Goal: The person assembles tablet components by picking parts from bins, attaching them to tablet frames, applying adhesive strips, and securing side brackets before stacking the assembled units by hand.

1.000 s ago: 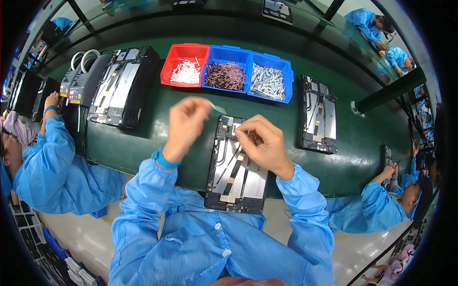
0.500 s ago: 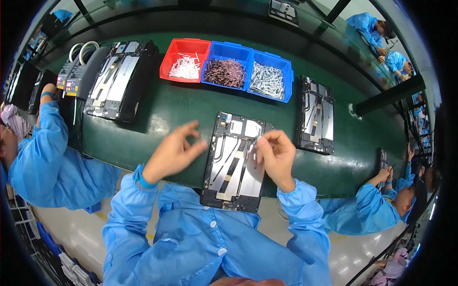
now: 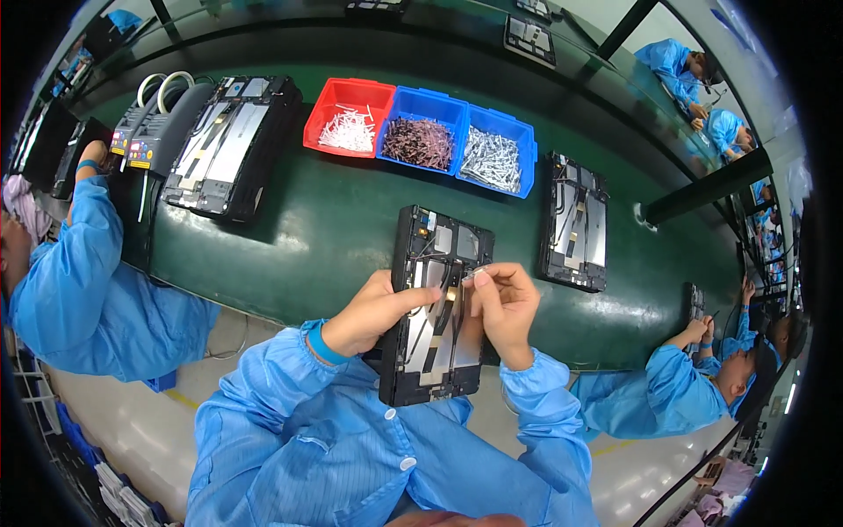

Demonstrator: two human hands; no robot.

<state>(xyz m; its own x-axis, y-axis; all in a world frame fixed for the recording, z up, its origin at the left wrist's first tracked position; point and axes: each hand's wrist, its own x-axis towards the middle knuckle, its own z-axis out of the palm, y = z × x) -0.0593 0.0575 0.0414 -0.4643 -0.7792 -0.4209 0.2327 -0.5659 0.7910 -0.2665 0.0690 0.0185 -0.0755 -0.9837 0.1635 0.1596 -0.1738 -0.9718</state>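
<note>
An opened tablet (image 3: pixel 421 350) with its inner parts bare lies in front of me, tilted, over the table's near edge. My left hand (image 3: pixel 373 309) grips its left side, the thumb lying across the inside and the fingers hidden behind the edge. At the tablet's upper right, my right hand (image 3: pixel 505 303) is closed, with thumb and forefinger pinching a small silvery strip (image 3: pixel 475 274) just over the parts there. The strip's exact shape is too small to tell.
Beyond the tablet stand a red bin (image 3: pixel 350 92) of white pieces, a blue bin of brown pieces (image 3: pixel 416 140) and a blue bin of silvery pieces (image 3: pixel 492 154). Another opened tablet (image 3: pixel 574 224) lies right; a tablet stack (image 3: pixel 230 145) and grey devices (image 3: pixel 158 132) stand left. Co-workers sit both sides.
My left hand has come down from the air onto the tablet's left side and taken hold of it. The tablet is now tilted differently, its left side showing. The right hand keeps its pinch.
</note>
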